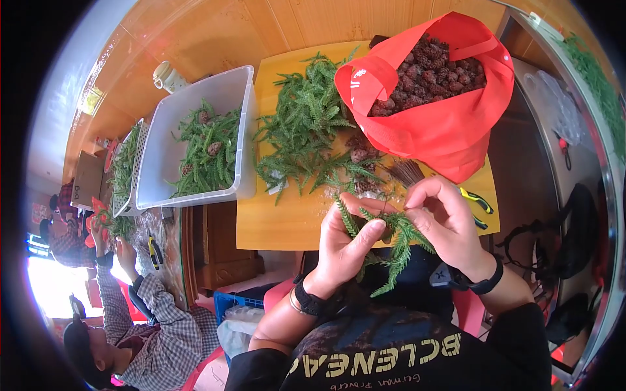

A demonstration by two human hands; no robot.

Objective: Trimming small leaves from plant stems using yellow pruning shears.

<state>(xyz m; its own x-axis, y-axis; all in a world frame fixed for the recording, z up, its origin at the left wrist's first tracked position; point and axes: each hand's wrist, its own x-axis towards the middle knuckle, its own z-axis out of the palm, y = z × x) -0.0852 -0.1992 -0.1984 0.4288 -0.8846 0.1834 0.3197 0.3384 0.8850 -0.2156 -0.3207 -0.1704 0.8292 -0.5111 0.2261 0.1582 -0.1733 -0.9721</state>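
Over the table's near edge, my left hand (345, 247) is closed around a green pine sprig (399, 251), its needled tips hanging down past the thumb. My right hand (450, 225) meets it from the other side, thumb and forefinger pinched at the top of the sprig; what lies between those fingertips is too small to make out. Just beyond the hands, several brown pine cones (360, 153) lie beside a bundle of thin brown stems or wires (405, 171). A heap of loose green sprigs (306, 107) covers the middle of the yellow table (267, 225).
A red bag (450, 143) full of pine cones (427, 75) stands at the far right. Yellow-and-black pliers (479, 202) lie near my right hand. Left of the table, a translucent bin (242, 150) holds sprigs with cones. A co-worker (160, 326) handles greenery at the far left.
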